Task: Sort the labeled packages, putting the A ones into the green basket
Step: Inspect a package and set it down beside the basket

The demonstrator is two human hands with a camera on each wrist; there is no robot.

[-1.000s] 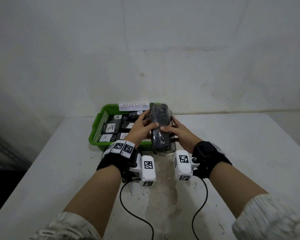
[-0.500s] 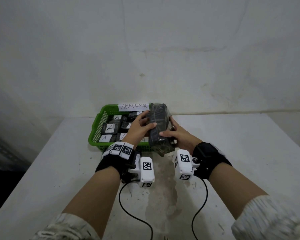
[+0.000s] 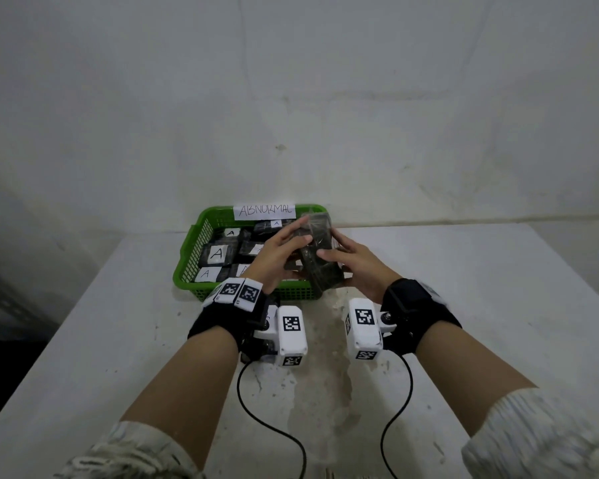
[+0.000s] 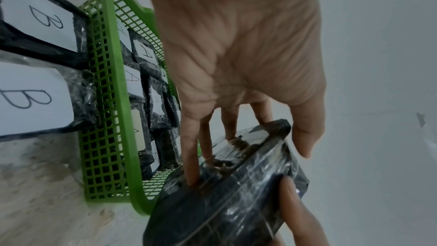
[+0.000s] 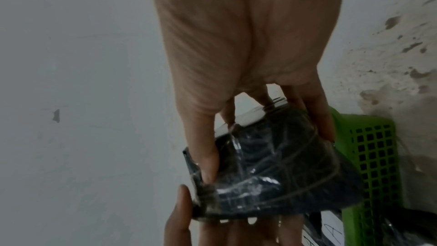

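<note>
A dark, plastic-wrapped package [image 3: 317, 252] is held between both hands over the front right corner of the green basket [image 3: 194, 257]. My left hand [image 3: 300, 233] grips its left side, fingers on top and thumb on the near face. My right hand [image 3: 332, 252] grips the right side. No label shows on the package [image 4: 236, 184] in the left wrist view, nor on the package [image 5: 272, 171] in the right wrist view. The basket holds several dark packages with white A labels [image 3: 217, 253] and carries a paper sign reading ABNORMAL [image 3: 265, 210].
Two packages labeled B [image 4: 30, 98] lie on the table just outside the basket's wall [image 4: 113, 100], seen only in the left wrist view. The basket stands against the back wall on a white, stained table [image 3: 464, 305]. Wrist camera cables [image 3: 256, 416] trail toward me.
Both hands have tipped the package from nearly upright to leaning back toward the basket and have edged slightly forward. Grips are unchanged.
</note>
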